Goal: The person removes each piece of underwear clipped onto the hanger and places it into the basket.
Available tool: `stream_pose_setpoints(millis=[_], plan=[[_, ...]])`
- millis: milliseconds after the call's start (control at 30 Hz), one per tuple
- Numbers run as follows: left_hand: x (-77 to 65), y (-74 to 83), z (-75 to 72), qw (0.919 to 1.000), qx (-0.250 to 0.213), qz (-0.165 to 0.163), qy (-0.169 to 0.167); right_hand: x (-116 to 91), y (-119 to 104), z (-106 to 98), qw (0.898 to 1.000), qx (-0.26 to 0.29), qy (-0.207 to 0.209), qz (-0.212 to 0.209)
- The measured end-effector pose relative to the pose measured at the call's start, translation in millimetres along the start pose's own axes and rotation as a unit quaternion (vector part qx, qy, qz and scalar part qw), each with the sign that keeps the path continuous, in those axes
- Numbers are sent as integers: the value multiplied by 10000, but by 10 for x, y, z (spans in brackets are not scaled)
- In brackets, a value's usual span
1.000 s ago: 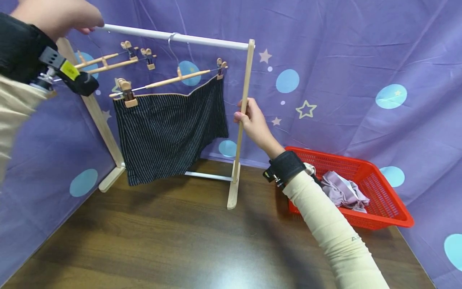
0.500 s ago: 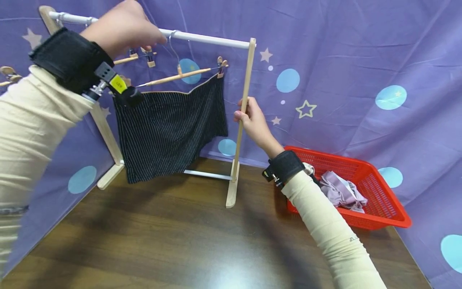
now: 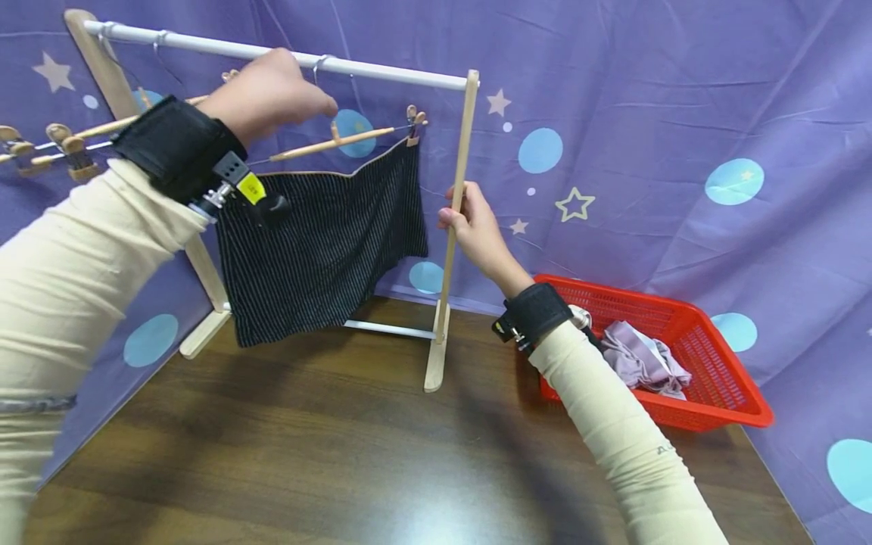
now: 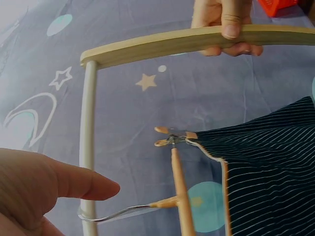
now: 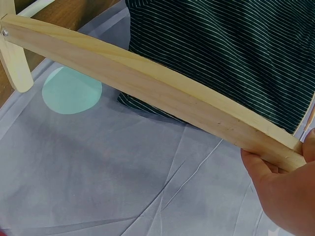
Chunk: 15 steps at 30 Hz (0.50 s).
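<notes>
My right hand [image 3: 482, 233] grips the upright wooden post [image 3: 464, 144] of a small clothes rack, thumb in front and fingers behind. My left hand [image 3: 272, 97] is just below and in front of the white top rod [image 3: 409, 75]. In the left wrist view, one straight finger [image 4: 93, 185] points beside the metal hook [image 4: 123, 211] of a clip hanger [image 4: 178, 177]; no grip on it shows. From that hanger hangs a dark striped garment [image 3: 320, 250], skirt-like, with an orange top edge. A clip [image 4: 170, 136] pinches one corner; my left arm hides the other.
More clip hangers [image 3: 102, 130] hang at the rack's left, partly behind my left arm. A red basket [image 3: 681, 412] with crumpled pinkish clothing [image 3: 640, 359] stands at the right on the brown wooden tabletop [image 3: 327, 454]. A purple patterned curtain [image 3: 633, 98] is behind.
My left hand has moved right along the top rod from the rack's left end, then slightly down near the garment's hanger. My right hand stays on the post.
</notes>
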State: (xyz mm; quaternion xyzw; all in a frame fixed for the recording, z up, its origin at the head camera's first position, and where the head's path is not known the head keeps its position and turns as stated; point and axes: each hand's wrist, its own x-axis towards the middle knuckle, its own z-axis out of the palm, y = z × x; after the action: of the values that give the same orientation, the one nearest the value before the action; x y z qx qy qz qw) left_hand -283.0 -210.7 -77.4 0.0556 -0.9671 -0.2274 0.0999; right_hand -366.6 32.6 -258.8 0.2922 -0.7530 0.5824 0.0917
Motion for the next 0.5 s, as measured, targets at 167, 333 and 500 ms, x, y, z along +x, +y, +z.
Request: stream_pose_setpoints(millis=[167,333,500], plan=[[70,-10,56,9996,29,-148,-222,8,-13,6,10000,34,-1,-35],[145,-32,147,9987,43,-286,-419,25,-17,26,9999,103,-14,-70],[214,-56,219,9983,-9,-382,-447,32,-25,46,9999,121,-30,-92]])
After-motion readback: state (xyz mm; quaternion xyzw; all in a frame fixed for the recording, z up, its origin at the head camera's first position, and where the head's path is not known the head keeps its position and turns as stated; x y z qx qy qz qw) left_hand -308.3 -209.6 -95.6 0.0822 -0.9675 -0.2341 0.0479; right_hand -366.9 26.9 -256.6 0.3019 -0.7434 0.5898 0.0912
